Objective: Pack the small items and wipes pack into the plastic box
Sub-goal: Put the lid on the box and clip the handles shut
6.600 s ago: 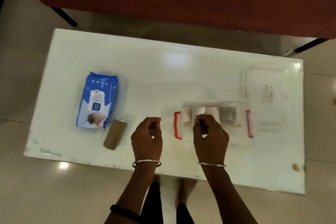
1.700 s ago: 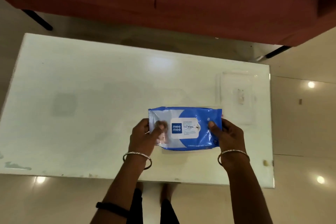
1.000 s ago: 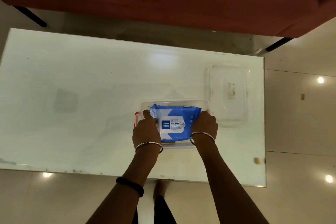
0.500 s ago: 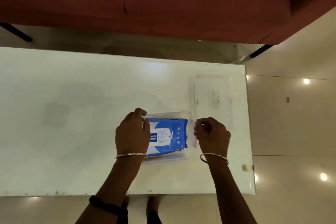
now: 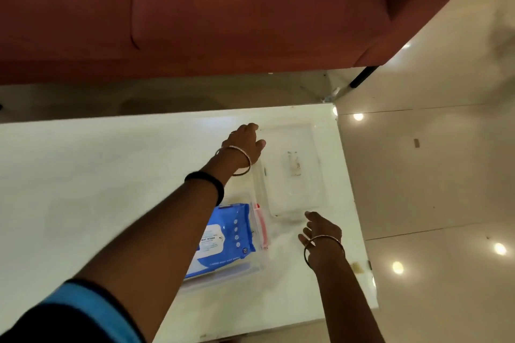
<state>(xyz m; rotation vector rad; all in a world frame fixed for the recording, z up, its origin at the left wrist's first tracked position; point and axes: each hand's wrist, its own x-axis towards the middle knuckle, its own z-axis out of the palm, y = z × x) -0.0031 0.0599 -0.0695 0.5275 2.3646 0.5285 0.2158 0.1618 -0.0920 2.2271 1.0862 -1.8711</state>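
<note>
The blue wipes pack (image 5: pixel 225 237) lies flat inside the clear plastic box (image 5: pixel 252 269), which has a red handle (image 5: pixel 262 227) on its right end. My left forearm crosses over the box's left part and hides it. The clear lid (image 5: pixel 292 172) lies flat on the table, just beyond the box to the right. My left hand (image 5: pixel 246 140) is at the lid's far left corner, fingers curled down at its edge. My right hand (image 5: pixel 320 228) is at the lid's near edge, fingers spread. The small items are not visible under the pack.
The white table (image 5: pixel 111 175) ends close to the right of the lid. A red sofa (image 5: pixel 195 14) stands behind the table. A small brownish mark (image 5: pixel 357 267) sits near the table's right edge. Glossy floor tiles (image 5: pixel 432 175) lie to the right.
Both hands have left the box and moved up and right to the lid, left to its far corner, right to its near edge. The wipes pack stays in the box.
</note>
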